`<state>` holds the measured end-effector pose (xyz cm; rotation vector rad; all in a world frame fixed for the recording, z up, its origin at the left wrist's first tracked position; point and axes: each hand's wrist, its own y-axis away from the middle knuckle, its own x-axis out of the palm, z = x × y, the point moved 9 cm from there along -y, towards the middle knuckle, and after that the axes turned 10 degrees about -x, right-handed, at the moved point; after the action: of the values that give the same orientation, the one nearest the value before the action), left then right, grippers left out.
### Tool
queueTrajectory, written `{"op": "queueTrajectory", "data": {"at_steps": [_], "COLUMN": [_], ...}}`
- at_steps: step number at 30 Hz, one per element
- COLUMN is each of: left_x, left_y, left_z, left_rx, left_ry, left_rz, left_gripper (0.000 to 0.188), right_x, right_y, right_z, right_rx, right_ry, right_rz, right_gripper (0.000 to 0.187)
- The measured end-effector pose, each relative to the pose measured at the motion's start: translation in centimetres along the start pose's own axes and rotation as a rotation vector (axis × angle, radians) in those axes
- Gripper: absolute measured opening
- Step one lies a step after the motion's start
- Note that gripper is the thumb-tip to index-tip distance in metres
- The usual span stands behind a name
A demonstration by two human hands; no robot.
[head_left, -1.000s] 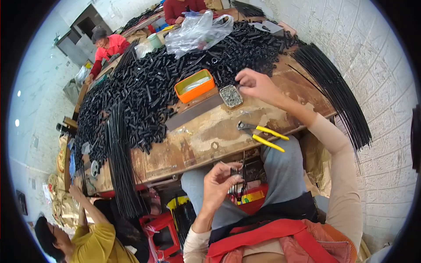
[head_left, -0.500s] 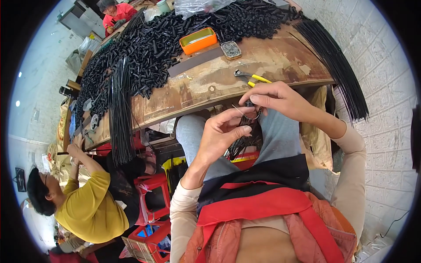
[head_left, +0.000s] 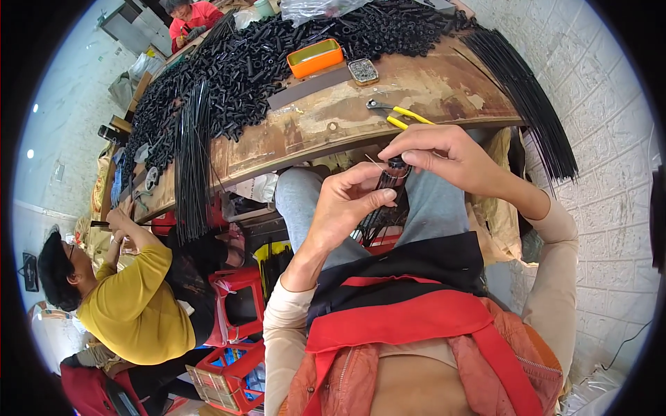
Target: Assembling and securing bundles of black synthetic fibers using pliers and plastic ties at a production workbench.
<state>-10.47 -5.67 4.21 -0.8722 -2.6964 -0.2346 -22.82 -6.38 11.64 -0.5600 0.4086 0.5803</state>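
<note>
Over my lap, close to the table's front edge, I hold a bundle of thin black rods (head_left: 393, 182) with a round black top. A thin pale wire (head_left: 374, 162) curves around it just under that top. My left hand (head_left: 352, 202) is closed around the bundle from the left, thumb along its near side. From the right, my right hand (head_left: 447, 158) pinches at the top with thumb and forefinger. The lower rods fan out between my knees. Pliers with yellow handles (head_left: 409, 114) lie on the table just beyond my right hand.
A wooden table (head_left: 326, 132) carries a large heap of black tubular parts (head_left: 243, 76), an orange tray (head_left: 316, 58) and a small box of metal bits (head_left: 363, 71). Black rod bundles (head_left: 192, 163) overhang its edge. A person in yellow (head_left: 142, 305) works at left, another in red (head_left: 196, 24) far off.
The bundle's round top and upper part now show more plainly between my hands. My right fingers have shifted slightly on the top. The whole view has moved a little.
</note>
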Motion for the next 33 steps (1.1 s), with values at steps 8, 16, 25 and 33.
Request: {"op": "queueTrajectory", "data": {"at_steps": [8, 16, 25, 33], "left_x": [0.7, 0.3, -0.1, -0.2], "left_y": [0.3, 0.0, -0.3, -0.5], "left_z": [-0.1, 0.1, -0.4, 0.2], "left_rx": [-0.016, -0.020, -0.011, -0.031], "left_ry": [-0.023, 0.024, 0.017, 0.018], "left_rz": [0.005, -0.020, -0.044, -0.034], "left_gripper": [0.033, 0.035, 0.031, 0.028], "right_x": [-0.3, -0.2, -0.4, -0.5], "right_y": [0.2, 0.3, 0.1, 0.0], "right_z": [0.8, -0.5, -2.3, -1.1], "right_rx": [-0.016, 0.152, 0.215, 0.160], "right_ry": [-0.084, -0.318, -0.361, -0.325], "right_rz": [-0.016, -0.174, -0.137, -0.129], "right_gripper": [0.020, 0.019, 0.013, 0.012]}}
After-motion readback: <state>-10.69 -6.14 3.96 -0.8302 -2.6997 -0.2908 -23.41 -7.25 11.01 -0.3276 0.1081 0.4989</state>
